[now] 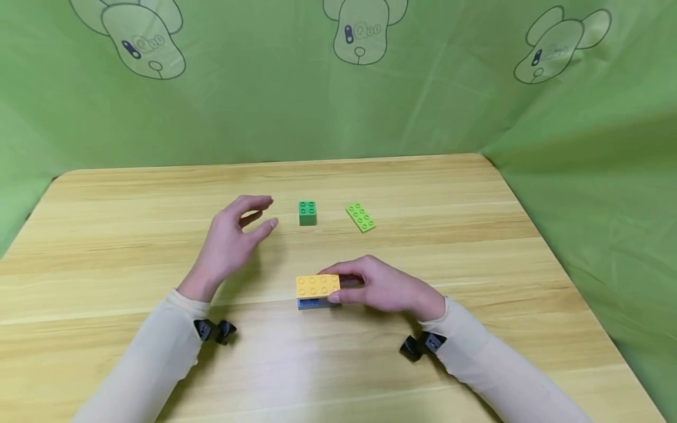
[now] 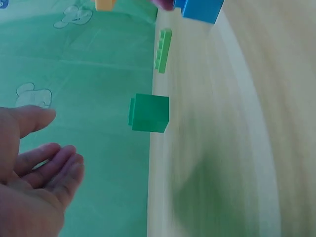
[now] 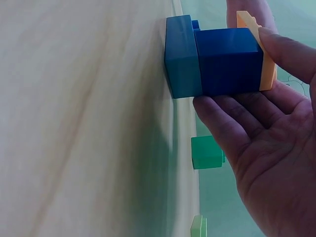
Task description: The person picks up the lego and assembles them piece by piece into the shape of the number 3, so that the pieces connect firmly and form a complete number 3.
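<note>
My right hand grips the right end of a small stack of toy building bricks. An orange-yellow plate with studs tops the stack. Under it the right wrist view shows a dark blue brick at the stack's right end, sitting on a lighter blue brick. The thumb lies against the orange-yellow plate while the fingers reach along the stack's far side. Held in the air with nothing in it, my left hand has its thumb and fingers apart. Nearest to it stands a green brick.
A flat lime-green plate lies at an angle to the right of the green brick. Everything is on a wooden table, with a green curtain behind its far edge and along the sides.
</note>
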`<state>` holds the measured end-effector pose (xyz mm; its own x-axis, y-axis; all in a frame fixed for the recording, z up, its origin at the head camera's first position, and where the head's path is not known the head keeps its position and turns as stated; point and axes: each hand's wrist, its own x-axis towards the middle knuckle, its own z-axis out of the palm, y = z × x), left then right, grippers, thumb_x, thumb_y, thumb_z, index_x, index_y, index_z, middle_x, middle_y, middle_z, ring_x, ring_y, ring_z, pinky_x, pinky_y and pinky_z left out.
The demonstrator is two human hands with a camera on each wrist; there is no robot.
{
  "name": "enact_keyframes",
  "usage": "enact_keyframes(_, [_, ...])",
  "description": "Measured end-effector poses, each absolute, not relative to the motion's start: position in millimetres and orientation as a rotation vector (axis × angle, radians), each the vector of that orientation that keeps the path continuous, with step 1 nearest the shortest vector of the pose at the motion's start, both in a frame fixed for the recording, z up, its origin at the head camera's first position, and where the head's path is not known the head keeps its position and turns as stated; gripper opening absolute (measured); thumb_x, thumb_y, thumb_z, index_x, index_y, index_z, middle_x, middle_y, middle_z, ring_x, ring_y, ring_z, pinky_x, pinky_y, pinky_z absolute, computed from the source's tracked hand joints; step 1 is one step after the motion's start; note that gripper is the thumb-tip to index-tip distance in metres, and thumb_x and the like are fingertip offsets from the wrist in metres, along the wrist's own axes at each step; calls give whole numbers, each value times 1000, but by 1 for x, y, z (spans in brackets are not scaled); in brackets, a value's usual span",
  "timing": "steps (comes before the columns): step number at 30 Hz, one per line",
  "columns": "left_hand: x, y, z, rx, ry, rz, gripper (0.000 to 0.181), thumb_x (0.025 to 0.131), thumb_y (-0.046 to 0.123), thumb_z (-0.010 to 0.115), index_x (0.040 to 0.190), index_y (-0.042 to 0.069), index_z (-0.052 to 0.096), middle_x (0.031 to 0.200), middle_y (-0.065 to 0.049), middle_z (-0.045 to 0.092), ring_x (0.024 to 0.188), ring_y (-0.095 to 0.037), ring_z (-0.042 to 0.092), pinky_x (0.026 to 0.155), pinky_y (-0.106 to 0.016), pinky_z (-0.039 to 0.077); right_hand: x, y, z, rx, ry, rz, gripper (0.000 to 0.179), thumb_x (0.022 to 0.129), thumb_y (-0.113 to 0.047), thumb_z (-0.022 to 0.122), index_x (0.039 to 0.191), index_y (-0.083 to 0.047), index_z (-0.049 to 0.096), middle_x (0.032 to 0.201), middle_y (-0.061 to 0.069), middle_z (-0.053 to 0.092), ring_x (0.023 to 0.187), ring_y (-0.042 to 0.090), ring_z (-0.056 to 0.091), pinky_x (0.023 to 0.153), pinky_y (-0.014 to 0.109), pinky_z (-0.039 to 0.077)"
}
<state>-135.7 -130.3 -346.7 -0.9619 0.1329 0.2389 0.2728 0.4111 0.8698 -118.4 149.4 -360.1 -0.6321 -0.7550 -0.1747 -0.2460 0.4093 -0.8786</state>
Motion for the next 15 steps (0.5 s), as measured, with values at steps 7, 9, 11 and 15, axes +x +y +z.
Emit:
enact_keyframes(7, [-148,-129,-345,-370,-2528,-1601,43,93,8,69,132,-3,56,133,-12,55,124,-25,51,103,-32,44,-119,150,-360,-826,2097,-1178,39,93,-20,71,131,-13,63,115,-8,67,103,11,61,91,29,52])
enact_keyframes(9, [-152,-129,-346,-357,-2563,-1588,46,93,11,69,134,-3,54,135,-12,54,125,-26,51,103,-33,44,-119,150,-360,-822,2100,-1175,39,93,-20,71,131,-13,63,115,-8,67,103,10,61,92,30,51])
enact_keyframes(11, [-156,-129,-345,-342,-2598,-1579,47,93,13,70,135,-3,53,134,-13,53,125,-27,51,103,-33,44,-119,149,-361,-822,2100,-1176,39,93,-19,71,131,-12,63,115,-8,67,103,10,61,92,30,51])
enact_keyframes(15, [-165,-128,-345,-308,-2652,-1584,49,93,15,70,135,-4,53,133,-14,54,124,-27,52,103,-32,45,-119,149,-360,-829,2105,-1174,39,93,-19,71,131,-13,63,115,-8,67,103,10,61,92,30,51])
